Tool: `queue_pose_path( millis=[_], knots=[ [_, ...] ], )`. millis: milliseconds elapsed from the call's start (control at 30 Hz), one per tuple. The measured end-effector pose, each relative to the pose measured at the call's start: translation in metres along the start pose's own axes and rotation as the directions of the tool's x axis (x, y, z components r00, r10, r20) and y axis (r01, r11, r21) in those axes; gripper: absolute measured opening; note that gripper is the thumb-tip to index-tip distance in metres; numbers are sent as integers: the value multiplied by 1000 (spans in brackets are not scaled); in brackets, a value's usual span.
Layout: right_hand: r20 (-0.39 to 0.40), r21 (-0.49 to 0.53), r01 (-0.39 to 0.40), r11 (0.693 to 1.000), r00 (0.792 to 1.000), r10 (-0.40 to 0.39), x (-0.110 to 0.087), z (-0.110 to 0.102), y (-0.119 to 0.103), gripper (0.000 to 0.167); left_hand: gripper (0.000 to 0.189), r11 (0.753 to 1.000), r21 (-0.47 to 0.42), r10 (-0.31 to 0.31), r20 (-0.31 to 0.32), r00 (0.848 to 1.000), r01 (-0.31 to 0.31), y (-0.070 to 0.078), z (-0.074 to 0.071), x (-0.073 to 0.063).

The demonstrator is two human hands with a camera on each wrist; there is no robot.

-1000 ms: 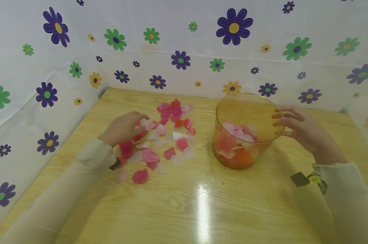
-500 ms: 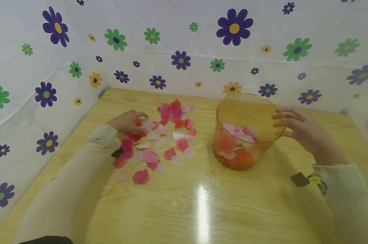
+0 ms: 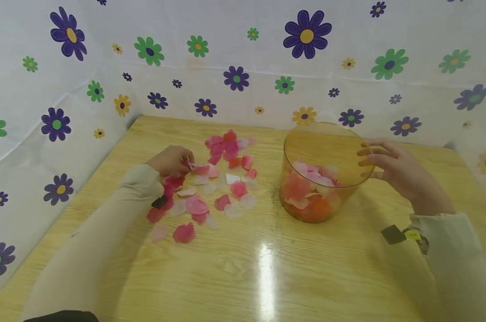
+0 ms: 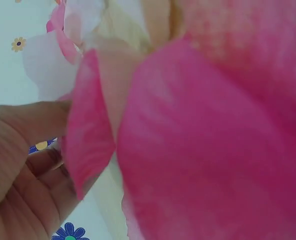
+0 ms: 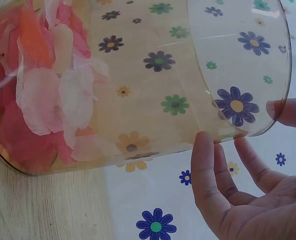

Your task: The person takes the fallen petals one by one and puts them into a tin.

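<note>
My left hand (image 3: pixel 171 160) is at the left of the spread of artificial petals, its fingers curled in and pinching a pale petal. The left wrist view shows the thumb and fingers meeting behind a pink petal (image 4: pixel 90 130), and a larger pink petal (image 4: pixel 203 145) close to the camera hides the rest. A clear amber container (image 3: pixel 327 156) stands upright to the right. Pink, white and orange petals (image 3: pixel 307 190) fill its lower part. My right hand (image 3: pixel 403 174) holds it at the right side, with the thumb at the rim and fingertips against the wall.
Loose pink, red and white petals (image 3: pixel 196 205) lie scattered over the wooden table (image 3: pixel 226 273), left of the container. A denser cluster (image 3: pixel 228 145) lies farther back. White flower-patterned cloth (image 3: pixel 210 27) hangs along the back and sides.
My left hand has shifted slightly right and its fingers have closed, lifting a pale petal. The right hand and container hold their place; the head view has turned slightly.
</note>
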State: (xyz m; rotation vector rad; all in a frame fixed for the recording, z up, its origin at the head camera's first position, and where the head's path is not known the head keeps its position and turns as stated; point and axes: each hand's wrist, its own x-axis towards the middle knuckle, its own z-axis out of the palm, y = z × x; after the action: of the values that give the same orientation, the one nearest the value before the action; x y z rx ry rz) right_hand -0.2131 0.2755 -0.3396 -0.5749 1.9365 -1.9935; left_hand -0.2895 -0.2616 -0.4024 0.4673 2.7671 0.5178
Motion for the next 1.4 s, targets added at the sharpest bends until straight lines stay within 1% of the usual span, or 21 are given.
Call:
queue_pose_path(
  millis=[100,233,333,433,533,600,667,733,800,900,933,1033,1100,1200,1233,1300,1400],
  knots=[
    [10,4,2,1000,1000,-3,1,0,0,29,7,999,28,16,-22,1000,-15,2,-2,-2],
    [14,12,8,1000,1000,-8,1,1,1,29,9,999,42,36,-83,996,-33,4,-6,-5],
    [7,0,7,1000,1000,-7,0,0,1,29,11,999,37,39,-131,991,-35,4,-10,-4],
    [-1,-12,4,1000,1000,-4,0,0,1,29,9,999,17,34,-165,986,-32,7,-16,-4],
    [-7,-20,-3,1000,1000,3,0,0,1,28,9,1000,5,22,-202,979,-21,14,-23,-5],
    [-20,-35,-16,999,1000,15,-1,1,0,28,11,1000,-17,6,-230,973,-11,22,-30,-8],
    [-43,-54,-36,998,999,33,-1,2,-1,26,13,999,-46,-9,-259,966,-3,34,-38,-11],
    [-79,-97,-62,993,995,54,-2,4,-3,24,13,997,-72,3,-297,955,-26,48,-46,-12],
    [-116,-141,-86,986,991,70,-2,6,-5,22,12,994,-93,16,-319,948,-48,63,-54,-14],
    [-158,-215,-117,970,984,83,-1,8,-7,19,14,991,-100,49,-332,942,-87,86,-63,-14],
    [-169,-234,-126,964,982,87,-1,8,-8,19,15,990,-105,55,-327,944,-94,94,-65,-15],
    [-186,-257,-139,956,978,93,1,10,-9,18,17,987,-103,85,-320,943,-124,115,-69,-15],
    [-186,-247,-138,959,978,93,2,10,-8,18,17,983,-98,117,-320,940,-155,130,-71,-15],
    [-170,-198,-121,973,982,87,3,9,-7,18,16,975,-97,159,-314,936,-198,156,-71,-15],
    [-161,-189,-114,975,983,84,3,9,-7,18,16,971,-97,181,-311,933,-220,165,-71,-15],
    [-147,-183,-105,978,986,78,4,8,-6,19,15,957,-93,234,-311,921,-275,184,-69,-15],
    [-139,-171,-99,980,987,76,4,8,-6,19,13,927,-69,332,-307,892,-369,212,-65,-15]
  ],
)
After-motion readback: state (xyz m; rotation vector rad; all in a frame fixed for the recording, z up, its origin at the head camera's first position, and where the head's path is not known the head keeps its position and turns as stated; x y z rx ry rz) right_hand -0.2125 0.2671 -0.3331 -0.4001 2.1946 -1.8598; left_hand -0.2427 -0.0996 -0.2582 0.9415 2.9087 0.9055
